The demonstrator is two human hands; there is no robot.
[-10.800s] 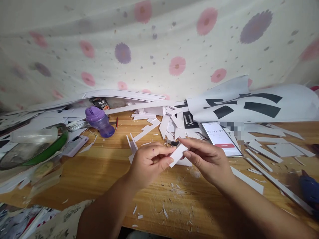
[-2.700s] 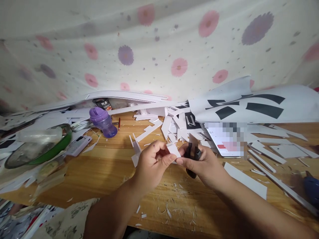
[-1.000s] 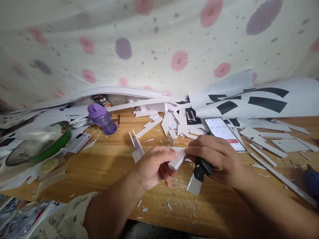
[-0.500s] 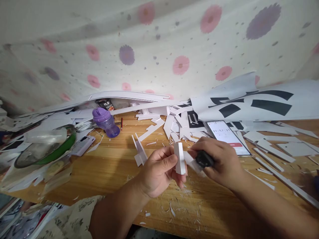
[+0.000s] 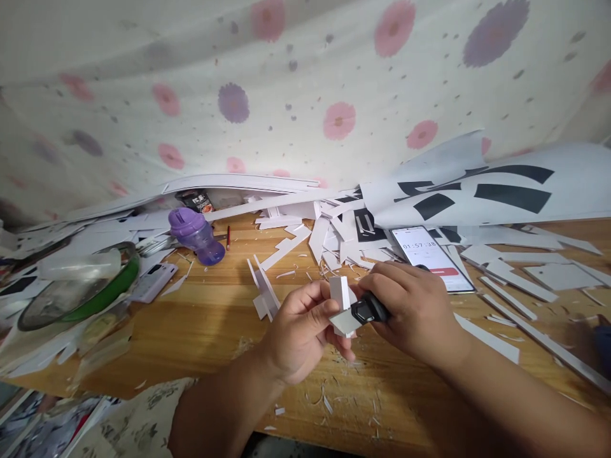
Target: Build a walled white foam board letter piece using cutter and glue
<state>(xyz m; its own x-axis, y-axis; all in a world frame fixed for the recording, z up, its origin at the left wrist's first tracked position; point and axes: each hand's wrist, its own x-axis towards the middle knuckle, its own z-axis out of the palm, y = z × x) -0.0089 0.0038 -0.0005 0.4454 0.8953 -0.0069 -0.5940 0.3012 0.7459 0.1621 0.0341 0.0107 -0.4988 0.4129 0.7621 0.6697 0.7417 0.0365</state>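
My left hand (image 5: 298,327) pinches a small white foam-board block (image 5: 338,291) upright between thumb and fingers. In my right hand (image 5: 413,308) is a utility knife (image 5: 368,309) with a black handle. Its broad, pale blade lies across the lower part of the block, close to my left thumb, and covers some of it. From this angle I cannot tell how deep the blade sits. White shavings (image 5: 327,402) are scattered on the wooden table (image 5: 191,343) below. A joined white board piece (image 5: 262,292) stands just left of my left hand.
A phone (image 5: 432,257) showing a running timer lies behind my right hand. White offcuts (image 5: 334,238) and long strips (image 5: 544,343) spread across the back and right. On the left are a purple cup (image 5: 196,235), a red pencil (image 5: 228,238) and a green-rimmed bowl (image 5: 102,296).
The knife has swung left, from blurred beside the block to across its lower front. My right hand moved slightly left with it; my left hand stays nearly in place.
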